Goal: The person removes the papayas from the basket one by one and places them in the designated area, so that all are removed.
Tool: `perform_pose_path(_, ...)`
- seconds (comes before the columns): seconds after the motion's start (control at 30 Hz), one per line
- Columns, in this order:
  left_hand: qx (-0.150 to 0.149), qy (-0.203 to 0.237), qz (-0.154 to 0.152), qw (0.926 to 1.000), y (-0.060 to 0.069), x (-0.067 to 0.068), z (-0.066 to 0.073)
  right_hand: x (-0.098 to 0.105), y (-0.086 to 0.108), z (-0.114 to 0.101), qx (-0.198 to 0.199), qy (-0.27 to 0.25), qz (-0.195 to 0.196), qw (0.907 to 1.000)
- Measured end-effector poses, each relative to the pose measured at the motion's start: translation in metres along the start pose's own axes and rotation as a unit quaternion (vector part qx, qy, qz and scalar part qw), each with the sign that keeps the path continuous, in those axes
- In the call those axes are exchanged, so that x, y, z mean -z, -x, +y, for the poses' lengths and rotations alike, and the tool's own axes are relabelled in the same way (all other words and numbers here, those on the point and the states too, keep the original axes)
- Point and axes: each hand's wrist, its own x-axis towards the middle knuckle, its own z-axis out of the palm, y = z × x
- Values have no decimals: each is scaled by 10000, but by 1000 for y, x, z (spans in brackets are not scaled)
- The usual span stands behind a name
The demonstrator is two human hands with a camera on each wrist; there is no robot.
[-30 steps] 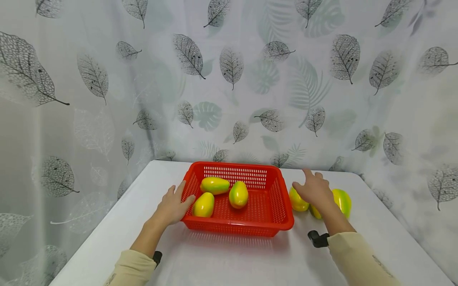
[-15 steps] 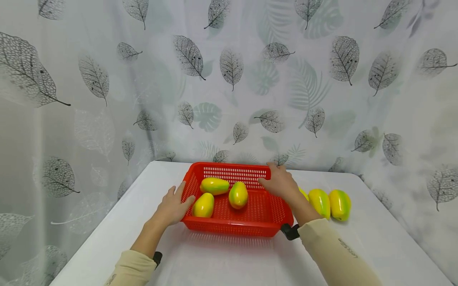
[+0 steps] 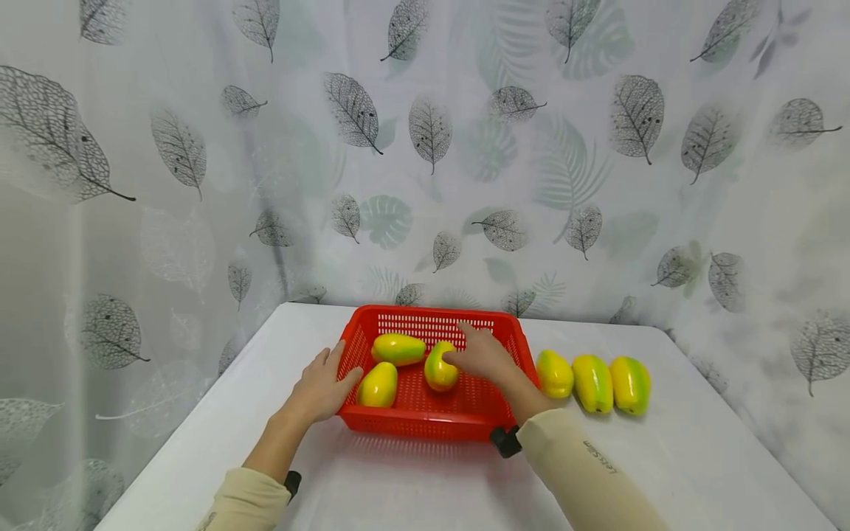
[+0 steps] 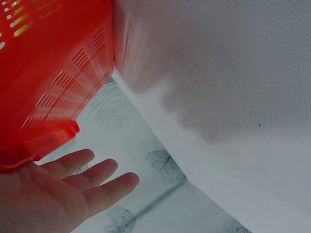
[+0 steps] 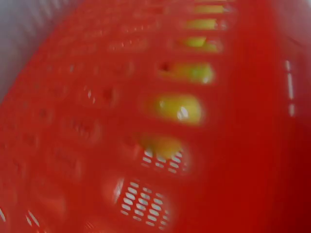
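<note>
A red slotted basket (image 3: 425, 414) holds three yellow-green fruits: one at the back left (image 3: 398, 349), one at the front left (image 3: 378, 385) and one near the middle (image 3: 441, 372). The left hand (image 3: 320, 385) rests against the basket's left side with straight, spread fingers; the left wrist view shows that hand (image 4: 63, 194) beside the basket's rim (image 4: 43, 145). The right hand (image 3: 486, 355) is over the basket, its thumb at the middle fruit's right edge; whether it touches is unclear. The right wrist view shows the basket's slotted wall (image 5: 233, 145), blurred, without the hand.
On the white table (image 3: 690, 442), three more yellow-green fruits stand in a row right of the basket: a near one (image 3: 555, 375), a middle one (image 3: 593, 383) and an outer one (image 3: 631, 385). A leaf-patterned curtain (image 3: 465, 184) hangs behind.
The right hand has moved left from above the fruits on the table, across the basket's right side, to the middle fruit. The left hand has stayed at the basket's left side.
</note>
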Motion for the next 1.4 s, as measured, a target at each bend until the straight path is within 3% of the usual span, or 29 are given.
perform_pose_path(0.6,-89,-113,-14,9999,0,-1,3,-30,-13,4,-83,-87,-37,9999)
perform_pose_path(1.4,75,-37,3,10000,0,-1,0,-45,-19,-1,39,4,-4,10000)
